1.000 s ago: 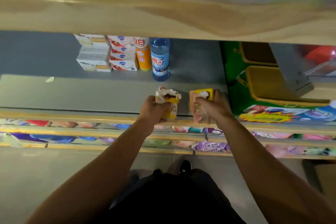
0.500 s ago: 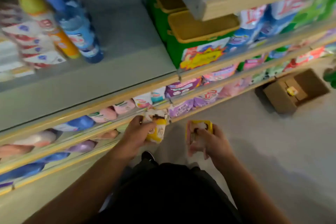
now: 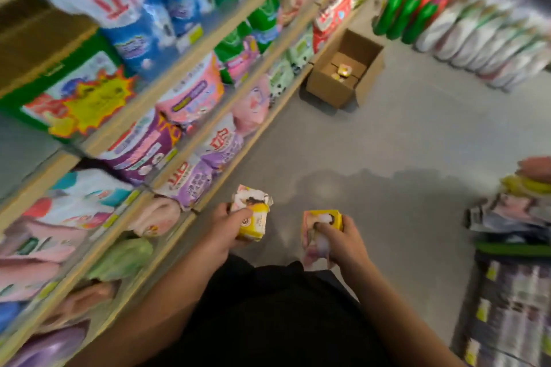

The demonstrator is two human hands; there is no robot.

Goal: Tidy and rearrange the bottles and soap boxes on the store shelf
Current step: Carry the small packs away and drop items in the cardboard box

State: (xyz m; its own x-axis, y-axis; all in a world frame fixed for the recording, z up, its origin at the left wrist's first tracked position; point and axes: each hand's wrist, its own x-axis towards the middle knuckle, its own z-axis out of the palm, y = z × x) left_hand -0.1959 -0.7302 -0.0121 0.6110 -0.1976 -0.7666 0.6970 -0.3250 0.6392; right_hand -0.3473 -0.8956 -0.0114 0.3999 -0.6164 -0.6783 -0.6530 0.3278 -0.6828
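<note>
The whole view is smeared by motion, so print on the packs cannot be read. At the far left, the wooden-edged store shelves point(image 3: 190, 68) run slantwise from the lower left to the top middle, and their near ends are cut off by the picture edge. On them lie soft plastic packs in blue, green, pink and purple point(image 3: 190, 98), crowded edge to edge and too blurred to tell what they hold; a green carton with a yellow starburst label point(image 3: 74, 98) sits on an upper tier.

In front of the lowest tier, over the grey floor point(image 3: 402, 158), the left hand point(image 3: 229, 229) holds a yellow soap box with a torn white and pink top point(image 3: 253, 214), its fingers point(image 3: 243, 213) curled round the box's near side, which they hide. Just to the right, apart from it, the right hand point(image 3: 343, 243) grips a second yellow and pink soap box point(image 3: 320, 223); its fingers wrap over the front, and the box's lower part is blurred. Dark clothing fills the bottom middle.

Farther off, beside the shelf foot, an open brown cardboard box point(image 3: 343, 77) stands on the floor with small yellow items inside, unclear. At the upper right stand rows of green and white bottles point(image 3: 462, 27). At the right edge, a stack of mixed packs point(image 3: 518, 211) is cut off.
</note>
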